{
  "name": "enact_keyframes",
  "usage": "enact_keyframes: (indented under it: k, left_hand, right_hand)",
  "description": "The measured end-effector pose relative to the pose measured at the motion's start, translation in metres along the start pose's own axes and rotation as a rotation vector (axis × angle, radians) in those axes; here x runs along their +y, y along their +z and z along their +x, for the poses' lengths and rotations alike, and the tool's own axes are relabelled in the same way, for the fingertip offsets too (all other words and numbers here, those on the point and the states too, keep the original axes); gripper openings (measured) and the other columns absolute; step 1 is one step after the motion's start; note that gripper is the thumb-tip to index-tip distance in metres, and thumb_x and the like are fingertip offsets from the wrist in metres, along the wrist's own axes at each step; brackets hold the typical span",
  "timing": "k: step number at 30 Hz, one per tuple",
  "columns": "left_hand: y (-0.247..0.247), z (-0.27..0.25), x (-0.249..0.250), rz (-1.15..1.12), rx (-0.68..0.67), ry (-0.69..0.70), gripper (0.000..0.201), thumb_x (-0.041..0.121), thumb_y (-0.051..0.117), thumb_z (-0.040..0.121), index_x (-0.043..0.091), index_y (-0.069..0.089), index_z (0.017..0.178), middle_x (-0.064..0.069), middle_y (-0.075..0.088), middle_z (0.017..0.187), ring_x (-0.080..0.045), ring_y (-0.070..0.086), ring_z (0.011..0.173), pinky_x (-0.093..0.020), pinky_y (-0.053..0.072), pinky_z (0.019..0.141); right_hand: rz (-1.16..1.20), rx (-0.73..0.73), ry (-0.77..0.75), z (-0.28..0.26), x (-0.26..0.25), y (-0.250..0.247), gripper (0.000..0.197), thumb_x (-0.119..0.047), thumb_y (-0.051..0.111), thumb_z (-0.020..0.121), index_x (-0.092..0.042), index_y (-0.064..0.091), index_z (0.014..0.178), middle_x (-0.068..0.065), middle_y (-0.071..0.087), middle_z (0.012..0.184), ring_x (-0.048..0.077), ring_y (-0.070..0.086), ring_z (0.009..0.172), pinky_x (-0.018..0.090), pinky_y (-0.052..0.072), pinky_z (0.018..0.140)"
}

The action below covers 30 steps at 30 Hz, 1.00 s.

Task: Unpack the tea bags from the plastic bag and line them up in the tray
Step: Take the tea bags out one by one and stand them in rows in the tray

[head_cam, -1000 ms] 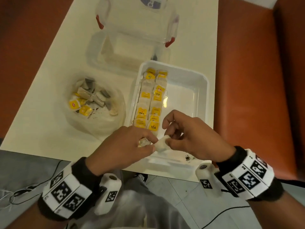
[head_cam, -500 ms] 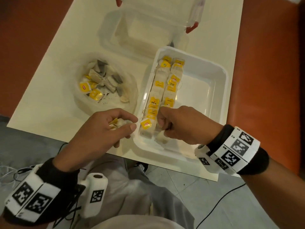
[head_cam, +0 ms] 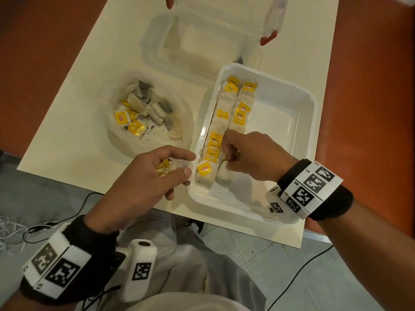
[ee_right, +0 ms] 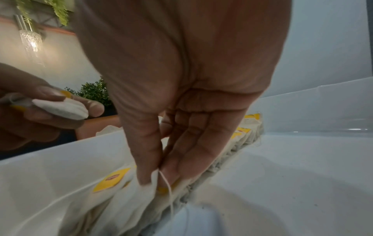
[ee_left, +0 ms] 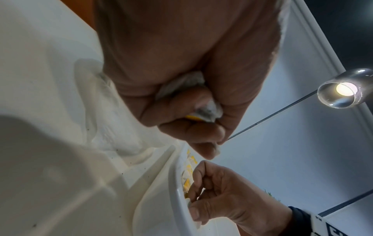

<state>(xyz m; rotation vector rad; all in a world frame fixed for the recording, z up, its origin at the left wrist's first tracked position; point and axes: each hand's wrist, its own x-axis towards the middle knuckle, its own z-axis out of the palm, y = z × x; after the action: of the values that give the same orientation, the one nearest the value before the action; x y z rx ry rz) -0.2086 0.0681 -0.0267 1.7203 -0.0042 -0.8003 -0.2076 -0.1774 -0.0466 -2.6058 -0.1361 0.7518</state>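
Observation:
A white tray holds two rows of tea bags with yellow tags along its left side. My right hand is inside the tray at the near end of the right row, thumb and fingers pinching a tea bag by its top edge and string. My left hand hovers just left of the tray's rim and grips spare tea bags, white pouches with a yellow tag. An open clear plastic bag left of the tray holds several more tea bags.
A clear plastic storage box with red latches stands beyond the tray on the cream table. Orange seating lies to the right of the table. Cables trail on the grey floor near my knees.
Both hands separated: my right hand carried a tea bag into the tray and set it at the near end of the right row. My left hand moved left, keeping its tea bags.

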Motion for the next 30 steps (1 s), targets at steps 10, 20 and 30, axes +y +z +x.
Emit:
enact_keyframes:
  k: [10,20,30]
  left_hand:
    - [0.009,0.006,0.007,-0.068,0.052,-0.043,0.029,0.018,0.077,0.081,0.026,0.065,0.106,0.004,0.073,0.072,-0.011,0.056,0.049,-0.012,0.035,0.040]
    - [0.023,0.015,0.021,-0.045,-0.105,0.027,0.047,0.008,0.081,0.078,0.024,0.057,0.115,0.005,0.066,0.070,-0.008,0.061,0.060,-0.021,0.050,0.051]
    - [0.023,0.020,0.050,-0.016,-0.224,0.039,0.039,0.028,0.075,0.081,0.032,0.061,0.117,0.010,0.069,0.070,-0.010,0.063,0.060,-0.020,0.036,0.042]
  right_hand:
    - [-0.102,0.089,0.025,0.000,-0.001,0.000,0.017,-0.030,0.067,0.087,-0.030,0.050,0.089,-0.012,0.063,0.086,0.018,0.061,0.081,0.032,0.045,0.064]
    - [0.762,0.138,0.076,-0.038,-0.029,-0.020,0.038,-0.049,0.073,0.076,-0.023,0.069,0.103,-0.002,0.074,0.090,0.018,0.071,0.077,0.030,0.056,0.069]
    - [1.156,0.167,0.144,-0.056,-0.023,-0.019,0.021,-0.018,0.072,0.084,-0.008,0.071,0.103,0.018,0.070,0.090,0.017,0.068,0.074,0.027,0.057,0.068]
